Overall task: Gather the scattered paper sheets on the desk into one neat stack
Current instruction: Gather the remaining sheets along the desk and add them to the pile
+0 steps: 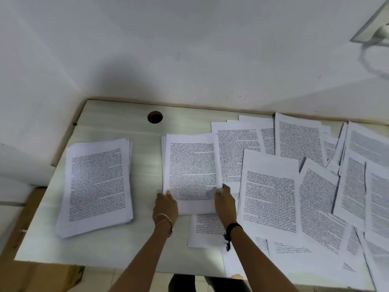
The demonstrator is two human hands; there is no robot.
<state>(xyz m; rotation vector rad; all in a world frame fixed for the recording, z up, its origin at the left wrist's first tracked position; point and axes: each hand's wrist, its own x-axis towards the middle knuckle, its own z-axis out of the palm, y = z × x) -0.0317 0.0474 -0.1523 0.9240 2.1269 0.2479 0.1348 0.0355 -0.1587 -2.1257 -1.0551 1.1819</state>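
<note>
Two forearms are seen reaching in over the near edge of the counter [145, 245]. A thin bangle [165, 222] is worn on the left wrist and a black band [233, 227] on the right. Under the right forearm a single printed sheet [202, 230] is seen lying flat.

Just beyond it, the middle pile [191, 165] of printed sheets is gripped at its near corners. The left hand [166, 204] is closed on the near left corner with the thumb laid on top, and the right hand [225, 202] is closed on the near right corner, its thumb likewise pressed on the top page. The pile is not squared: sheets are offset at its near end and along its left side.

To the left, well apart, a thicker stack [96, 184] is laid on the counter, slightly fanned. To the right, the scattered sheets [271, 192] are spread over one another at many angles, out to the edge of the view.

Farther back a round cable hole [155, 117] is cut in the counter. A plugged socket [376, 30] is seen on the white wall at the upper right.
</note>
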